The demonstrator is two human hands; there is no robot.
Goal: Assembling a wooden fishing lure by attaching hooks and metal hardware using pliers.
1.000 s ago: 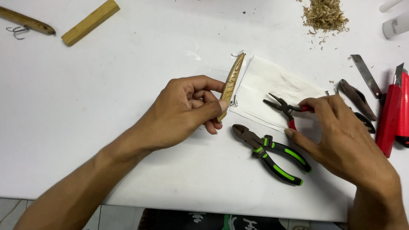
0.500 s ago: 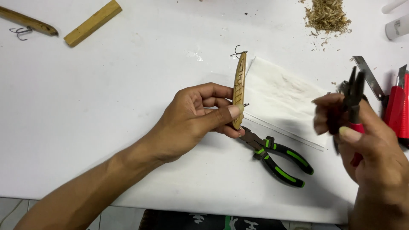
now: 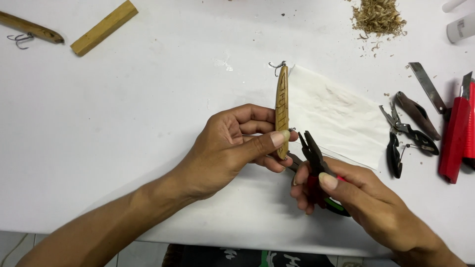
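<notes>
My left hand (image 3: pixel 232 148) pinches the near end of a slim wooden fishing lure (image 3: pixel 282 101), which stands upright over the table with a treble hook (image 3: pixel 277 66) at its far tip. My right hand (image 3: pixel 356 198) grips red-handled needle-nose pliers (image 3: pixel 312 153). Their dark jaws point up and reach the small metal eye at the lure's near end, just beside my left thumb. Green-handled pliers (image 3: pixel 337 207) lie on the table under my right hand, mostly hidden by it.
A white paper towel (image 3: pixel 336 113) lies right of the lure. Small dark pliers (image 3: pixel 403 136), a metal blade (image 3: pixel 428 86) and a red cutter (image 3: pixel 455 133) sit at the right edge. Wood shavings (image 3: pixel 378 17) are far right; a wood block (image 3: pixel 104 27) and another hooked lure (image 3: pixel 29 30) far left.
My right hand picked the red-handled pliers off the paper towel, lifted them, and brought them left to the lure's near end. My left hand raised the lure upright.
</notes>
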